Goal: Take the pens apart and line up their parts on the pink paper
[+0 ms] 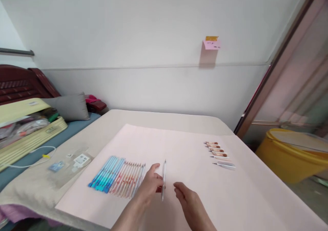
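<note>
My left hand (150,186) pinches a clear pen (163,176) with a red grip, holding it almost upright over a pale pink sheet (179,149). Just to the right, my right hand (188,198) hovers with its fingers loosely curled and nothing in it, a short gap from the pen. A tidy row of pens (116,174) lies left of my left hand, blue ones at the left and red-and-clear ones at the right. Several short capped pens (217,152) lie in a column at the sheet's far right.
The sheet covers a beige table (164,116) against a white wall with a pink sticky note (211,43). Small plastic packets (74,162) lie on the left. A bed with a yellow case (28,135) stands farther left. A yellow tub (289,152) sits right.
</note>
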Available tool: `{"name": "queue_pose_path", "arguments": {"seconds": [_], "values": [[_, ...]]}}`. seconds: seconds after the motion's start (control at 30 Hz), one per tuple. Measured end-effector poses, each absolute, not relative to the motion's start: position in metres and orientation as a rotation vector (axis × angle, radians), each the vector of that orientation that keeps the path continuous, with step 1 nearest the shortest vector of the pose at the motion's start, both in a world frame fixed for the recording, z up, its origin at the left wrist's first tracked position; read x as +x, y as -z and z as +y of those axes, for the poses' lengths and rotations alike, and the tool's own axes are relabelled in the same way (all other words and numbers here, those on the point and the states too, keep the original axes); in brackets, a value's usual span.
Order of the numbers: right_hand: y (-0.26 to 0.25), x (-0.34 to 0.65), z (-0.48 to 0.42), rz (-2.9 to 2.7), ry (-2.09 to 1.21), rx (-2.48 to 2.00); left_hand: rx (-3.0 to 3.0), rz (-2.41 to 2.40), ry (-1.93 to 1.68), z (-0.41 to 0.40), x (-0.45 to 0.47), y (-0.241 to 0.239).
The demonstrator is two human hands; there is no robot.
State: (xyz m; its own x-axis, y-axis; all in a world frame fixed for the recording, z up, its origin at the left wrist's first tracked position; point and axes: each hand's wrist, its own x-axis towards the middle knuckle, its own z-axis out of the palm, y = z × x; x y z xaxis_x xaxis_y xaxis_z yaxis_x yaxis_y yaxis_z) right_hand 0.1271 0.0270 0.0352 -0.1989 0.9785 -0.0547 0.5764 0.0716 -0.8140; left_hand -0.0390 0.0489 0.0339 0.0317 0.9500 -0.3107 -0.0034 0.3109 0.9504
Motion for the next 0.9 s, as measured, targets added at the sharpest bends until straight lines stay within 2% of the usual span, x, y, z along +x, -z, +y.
{"name": "queue_pose_path", "arguments": {"seconds": [0.1,0.17,0.43,0.57,0.73,0.9], "values": [[-0.045,0.121,0.026,-1.349,-1.447,-1.364,0.838,1.116,-1.022,0.042,-0.031,-0.041],[-0.052,0.113,0.024,-1.139,-1.596,-1.255,0.82,1.08,-1.032,0.038,-0.023,-0.042],[-0.044,0.105,0.025,-0.864,-1.677,-1.268,1.183,1.232,-0.993,0.039,-0.013,-0.043],[-0.037,0.109,0.027,-0.795,-1.795,-1.099,1.068,1.387,-1.163,0.041,-0.024,-0.049],[-0.04,0.101,0.024,-0.673,-1.957,-0.986,0.576,0.961,-1.172,0.037,-0.023,-0.056],[-0.044,0.096,0.024,-0.645,-2.069,-0.936,0.569,0.84,-1.231,0.035,-0.017,-0.062]]}}
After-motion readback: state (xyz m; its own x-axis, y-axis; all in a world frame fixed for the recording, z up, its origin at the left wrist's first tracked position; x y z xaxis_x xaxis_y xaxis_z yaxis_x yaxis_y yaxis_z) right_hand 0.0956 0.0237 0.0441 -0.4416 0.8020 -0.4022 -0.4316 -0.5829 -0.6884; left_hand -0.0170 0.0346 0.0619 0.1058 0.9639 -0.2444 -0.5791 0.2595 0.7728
